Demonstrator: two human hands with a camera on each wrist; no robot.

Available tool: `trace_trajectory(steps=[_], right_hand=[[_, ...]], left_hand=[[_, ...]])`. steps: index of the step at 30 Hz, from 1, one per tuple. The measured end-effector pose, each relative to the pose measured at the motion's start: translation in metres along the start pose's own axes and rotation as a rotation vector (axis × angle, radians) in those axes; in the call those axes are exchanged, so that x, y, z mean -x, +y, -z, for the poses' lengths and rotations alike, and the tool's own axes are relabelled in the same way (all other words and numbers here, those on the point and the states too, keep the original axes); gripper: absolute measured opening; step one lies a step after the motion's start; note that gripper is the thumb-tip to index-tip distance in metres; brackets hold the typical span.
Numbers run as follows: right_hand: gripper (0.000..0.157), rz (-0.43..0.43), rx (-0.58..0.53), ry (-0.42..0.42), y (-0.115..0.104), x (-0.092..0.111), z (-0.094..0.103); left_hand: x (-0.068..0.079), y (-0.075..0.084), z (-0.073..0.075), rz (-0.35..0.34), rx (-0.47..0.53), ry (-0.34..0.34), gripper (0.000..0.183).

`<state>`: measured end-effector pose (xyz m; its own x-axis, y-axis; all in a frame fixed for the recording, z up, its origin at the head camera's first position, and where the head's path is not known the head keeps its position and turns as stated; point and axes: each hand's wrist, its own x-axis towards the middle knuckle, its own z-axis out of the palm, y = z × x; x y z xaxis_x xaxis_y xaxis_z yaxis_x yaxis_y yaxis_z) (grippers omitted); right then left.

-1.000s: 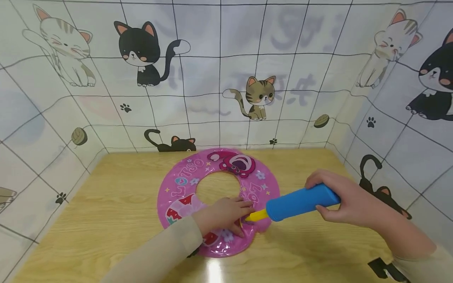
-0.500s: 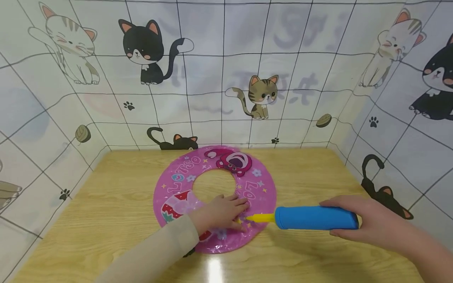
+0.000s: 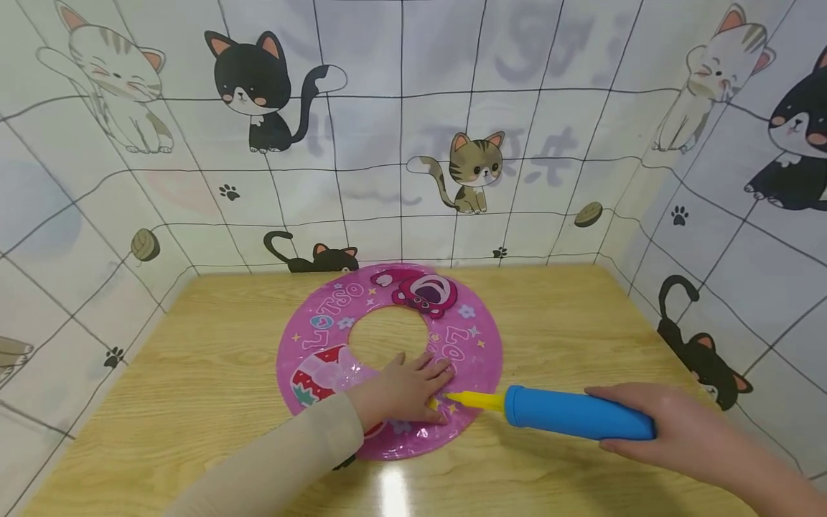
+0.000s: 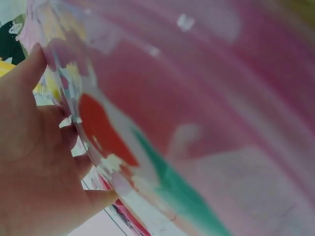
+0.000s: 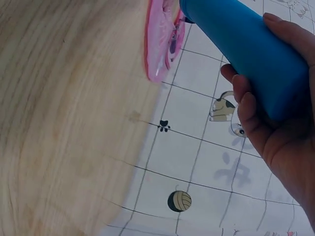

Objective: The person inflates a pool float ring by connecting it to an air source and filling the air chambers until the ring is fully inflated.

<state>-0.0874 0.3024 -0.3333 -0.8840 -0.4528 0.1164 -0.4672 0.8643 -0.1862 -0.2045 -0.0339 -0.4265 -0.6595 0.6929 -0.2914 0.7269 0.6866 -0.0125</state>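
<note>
A pink inflatable swim ring [image 3: 310, 301], printed with a bear, strawberries and flowers, lies on the wooden table. On its near right part rests my left hand [image 3: 403, 391], fingers spread and fairly straight; the left wrist view shows this hand [image 4: 44, 147] against the ring's shiny side [image 4: 147, 83]. My right hand [image 3: 652, 427] grips a blue hand pump [image 3: 575, 413] by its outer end, fingers and thumb around it, as the right wrist view also shows at the pump's body [image 5: 251, 54]. The pump's yellow nozzle [image 3: 478, 401] points left, its tip beside my left fingers over the ring.
The wooden tabletop [image 3: 213, 359] reaches back to a white cloth wall [image 3: 375, 143] with a black grid and cartoon cats. Similar cloth stands along the left and right sides. A glare spot [image 3: 393, 492] shines near the front.
My right hand has lowered the pump's outer end, so it now slopes slightly down to the right. The ring's near right edge, bulged before, now looks smooth. My left hand stays on the ring.
</note>
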Motion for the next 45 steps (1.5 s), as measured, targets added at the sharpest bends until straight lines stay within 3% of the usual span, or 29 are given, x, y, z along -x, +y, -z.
trace_trajectory(steps=[11,25,30,35,45], right_hand=[[0.054,0.076,-0.037,0.094,-0.001,-0.01,-0.003],[0.055,0.104,0.038,0.114,-0.007,-0.017,0.005],[0.056,0.079,-0.001,0.076,-0.002,-0.01,-0.003],[0.056,0.025,-0.037,0.127,0.001,0.0,-0.011],[0.054,-0.061,-0.18,0.147,-0.004,0.005,-0.017]], left_hand=[[-0.005,-0.004,-0.009,-0.003,-0.056,-0.016,0.079],[-0.006,-0.004,-0.005,-0.009,-0.062,-0.016,0.077],[-0.007,-0.003,-0.01,-0.014,-0.073,-0.008,0.077],[-0.004,-0.002,-0.009,-0.01,-0.052,0.029,0.078],[0.008,-0.013,-0.007,0.003,0.047,0.11,0.079]])
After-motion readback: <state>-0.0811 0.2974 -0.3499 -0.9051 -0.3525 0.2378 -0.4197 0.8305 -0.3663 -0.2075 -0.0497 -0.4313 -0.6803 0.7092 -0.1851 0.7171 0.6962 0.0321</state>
